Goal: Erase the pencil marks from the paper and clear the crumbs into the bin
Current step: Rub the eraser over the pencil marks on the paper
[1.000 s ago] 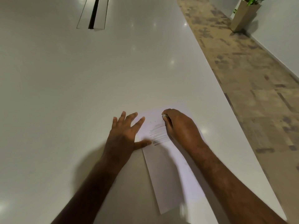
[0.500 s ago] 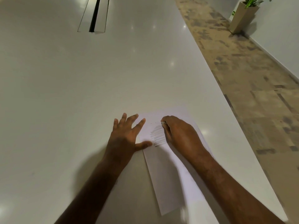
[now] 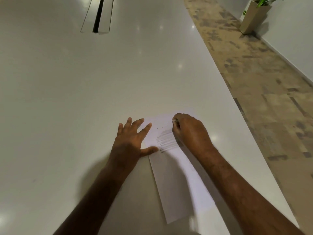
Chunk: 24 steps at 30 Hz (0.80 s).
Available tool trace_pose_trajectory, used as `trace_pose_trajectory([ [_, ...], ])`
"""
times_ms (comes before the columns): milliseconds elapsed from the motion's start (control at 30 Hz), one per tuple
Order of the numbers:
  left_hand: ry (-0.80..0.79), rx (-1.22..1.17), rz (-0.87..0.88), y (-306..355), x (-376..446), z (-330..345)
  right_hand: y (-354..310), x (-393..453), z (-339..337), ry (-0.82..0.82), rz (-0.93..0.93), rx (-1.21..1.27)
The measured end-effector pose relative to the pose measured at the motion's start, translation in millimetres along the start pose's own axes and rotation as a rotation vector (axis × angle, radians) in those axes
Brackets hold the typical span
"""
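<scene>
A white sheet of paper (image 3: 179,189) lies on the white table near its right edge. Grey pencil marks (image 3: 166,141) cover a patch near the sheet's far end, with a few dark crumbs (image 3: 160,128) just beyond them. My left hand (image 3: 131,141) lies flat with spread fingers, its thumb and fingertips pressing on the paper's left edge. My right hand (image 3: 189,131) is curled on the paper to the right of the marks and pinches a small pale eraser (image 3: 174,120), mostly hidden by the fingers. No bin is in view.
The white table (image 3: 84,99) stretches far ahead, with a cable slot (image 3: 98,14) in its middle at the back. Its right edge runs diagonally beside patterned carpet floor (image 3: 262,82). A planter (image 3: 254,16) stands by the wall at top right.
My right hand has rubbed back and forth over the pencil marks, now sitting slightly farther up the sheet. The left hand stays pressed on the paper's edge.
</scene>
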<state>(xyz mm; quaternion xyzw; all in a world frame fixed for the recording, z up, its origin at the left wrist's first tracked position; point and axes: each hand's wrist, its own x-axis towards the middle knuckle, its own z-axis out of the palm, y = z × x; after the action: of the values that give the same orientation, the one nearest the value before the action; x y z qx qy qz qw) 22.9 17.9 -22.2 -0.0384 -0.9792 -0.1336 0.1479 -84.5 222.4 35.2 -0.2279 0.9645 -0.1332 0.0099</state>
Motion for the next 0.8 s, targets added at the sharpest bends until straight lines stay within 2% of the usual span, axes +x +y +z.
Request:
trace_pose_trajectory([
  [200,-0.010,0.005,0.000,-1.8,0.4,2.3,-8.8,-16.5,4.0,-0.053,-0.076,-0.091],
  [367,-0.006,0.032,0.008,-1.9,0.2,1.6,4.4,2.8,-5.9,-0.019,-0.051,-0.093],
  [533,-0.010,0.011,-0.002,-0.8,1.0,0.4,-3.7,-15.9,4.1,-0.048,-0.135,-0.091],
  [667,-0.024,0.005,0.000,-0.1,0.4,-2.0,6.3,-4.6,0.8,0.023,-0.052,-0.005],
  [800,-0.035,0.014,0.001,0.3,-0.3,-1.0,-1.9,-9.2,4.3,0.015,-0.044,-0.070],
])
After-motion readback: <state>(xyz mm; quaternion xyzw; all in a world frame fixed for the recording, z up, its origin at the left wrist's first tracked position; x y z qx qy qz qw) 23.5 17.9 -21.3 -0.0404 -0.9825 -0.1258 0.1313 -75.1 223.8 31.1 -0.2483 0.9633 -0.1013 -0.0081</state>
